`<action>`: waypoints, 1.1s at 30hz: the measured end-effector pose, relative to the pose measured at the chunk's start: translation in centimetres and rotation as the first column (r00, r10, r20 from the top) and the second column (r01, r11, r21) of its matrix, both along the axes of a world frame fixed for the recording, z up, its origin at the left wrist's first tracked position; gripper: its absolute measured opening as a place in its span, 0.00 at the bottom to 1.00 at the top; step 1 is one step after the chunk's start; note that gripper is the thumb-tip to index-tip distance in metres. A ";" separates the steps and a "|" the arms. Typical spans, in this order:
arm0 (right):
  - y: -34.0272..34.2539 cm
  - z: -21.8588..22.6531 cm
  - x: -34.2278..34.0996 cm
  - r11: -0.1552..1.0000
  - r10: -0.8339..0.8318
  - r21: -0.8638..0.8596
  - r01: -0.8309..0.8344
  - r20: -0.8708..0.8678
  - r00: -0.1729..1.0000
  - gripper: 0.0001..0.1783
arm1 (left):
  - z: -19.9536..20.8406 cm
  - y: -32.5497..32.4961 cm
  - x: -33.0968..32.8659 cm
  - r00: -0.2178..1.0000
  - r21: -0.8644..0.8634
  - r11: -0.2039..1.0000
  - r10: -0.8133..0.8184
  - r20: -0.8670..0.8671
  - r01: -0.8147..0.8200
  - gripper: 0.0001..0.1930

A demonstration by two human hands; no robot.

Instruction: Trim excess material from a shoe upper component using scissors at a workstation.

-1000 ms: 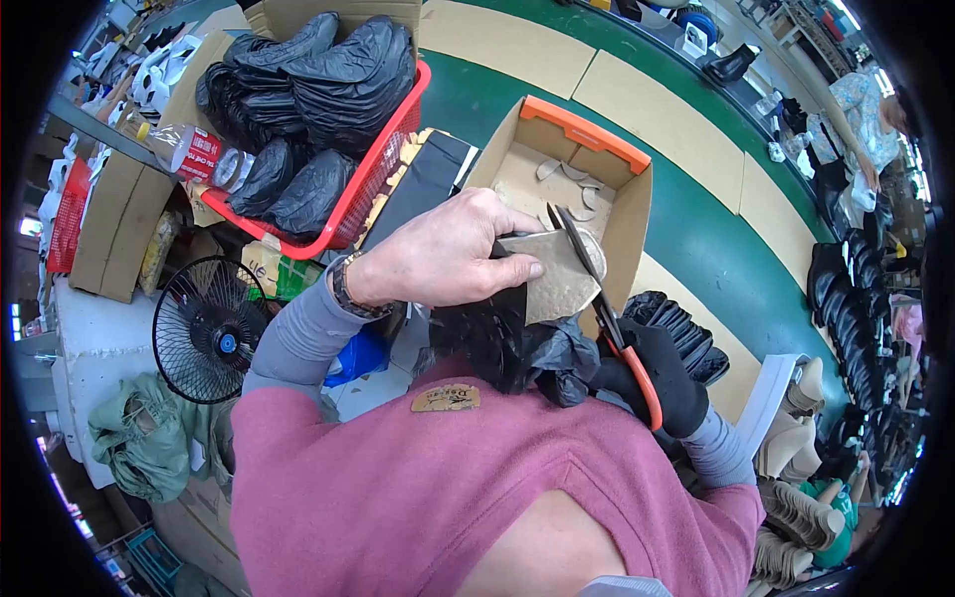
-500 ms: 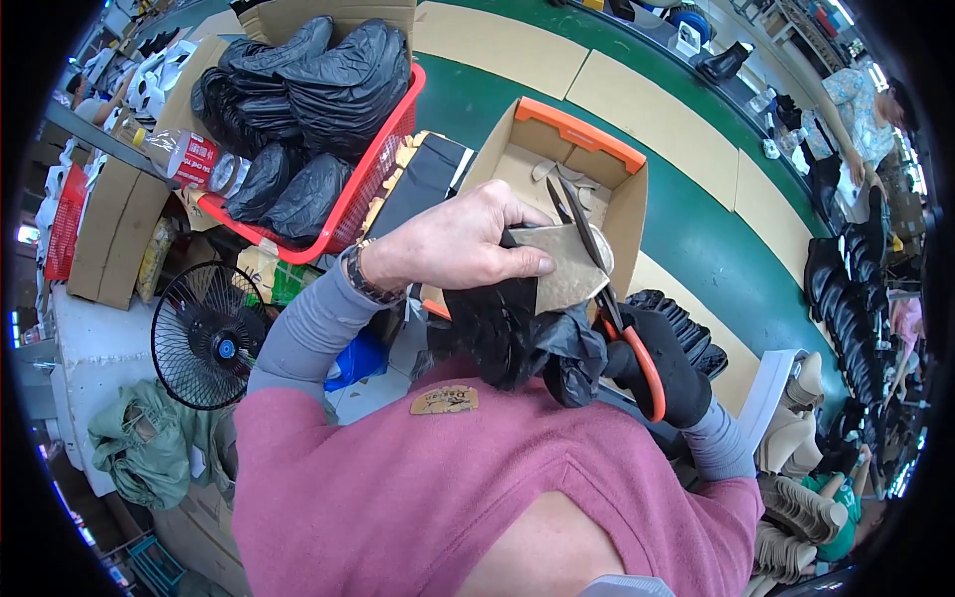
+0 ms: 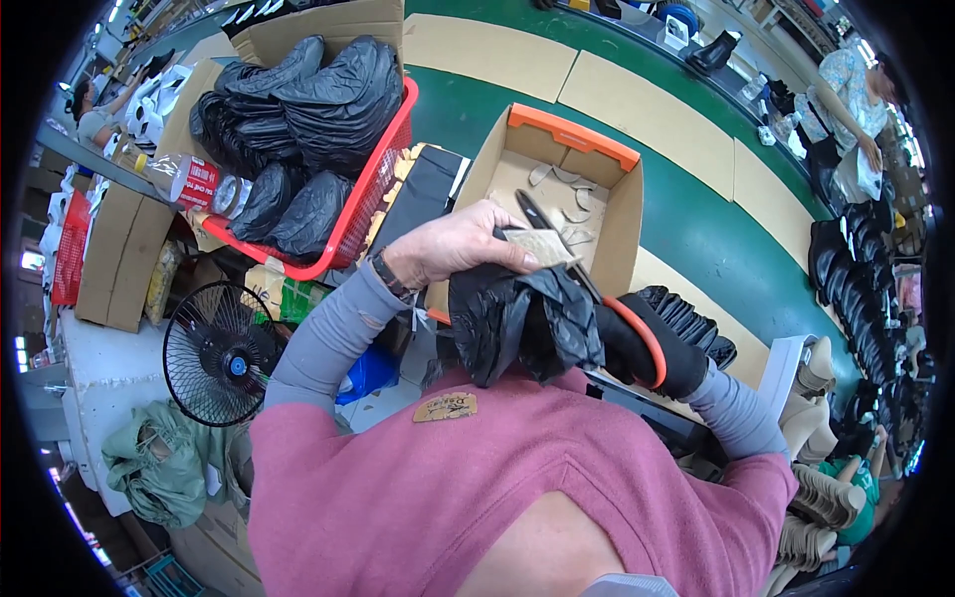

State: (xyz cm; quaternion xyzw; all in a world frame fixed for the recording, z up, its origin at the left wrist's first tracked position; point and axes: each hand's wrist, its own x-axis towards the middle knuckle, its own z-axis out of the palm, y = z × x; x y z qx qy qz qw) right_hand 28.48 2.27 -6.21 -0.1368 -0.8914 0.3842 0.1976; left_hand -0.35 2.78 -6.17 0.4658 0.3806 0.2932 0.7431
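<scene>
Between the thumb and fingers of my bare left hand (image 3: 460, 242) is a beige, stiff-looking sole piece (image 3: 542, 246). Black plastic wrapping (image 3: 497, 323) hangs beneath it, and what lies inside is hidden. My right hand (image 3: 668, 350), in a black glove, grips scissors (image 3: 649, 338) with orange handles. Their dark blades lie close together at the sole piece's right edge; the piece hides part of them. Just beyond is an open cardboard box (image 3: 622, 224) with an orange rim, holding several curved pale scraps (image 3: 574, 209).
A red basket (image 3: 383, 164) of black plastic-wrapped bundles (image 3: 338, 99) stands at the far left, a clear bottle (image 3: 199, 184) on its edge. A black fan (image 3: 224, 348) is left of my arm. More black bundles (image 3: 696, 323) and stacked beige soles (image 3: 826, 497) lie right.
The scissor blades have closed and sunk lower beside the sole piece. That piece has tilted, showing less of its face, and the black plastic is bunched higher. More scraps show in the box.
</scene>
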 end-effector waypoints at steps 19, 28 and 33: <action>6.4 -5.0 -4.2 0.832 -0.226 -0.523 0.184 -0.018 0.974 0.27 | 5.2 -1.1 0.8 0.859 0.883 0.427 0.509 -0.056 -0.196 0.25; 6.7 3.0 -5.3 0.933 -0.031 -0.359 0.014 -0.042 0.999 0.21 | 7.2 -2.0 1.4 0.936 0.953 0.281 0.292 -0.197 0.113 0.48; 6.4 4.5 -5.2 0.799 -0.051 -0.594 0.091 0.083 0.995 0.16 | 6.1 -1.9 2.4 0.960 0.970 0.196 0.212 -0.184 0.142 0.56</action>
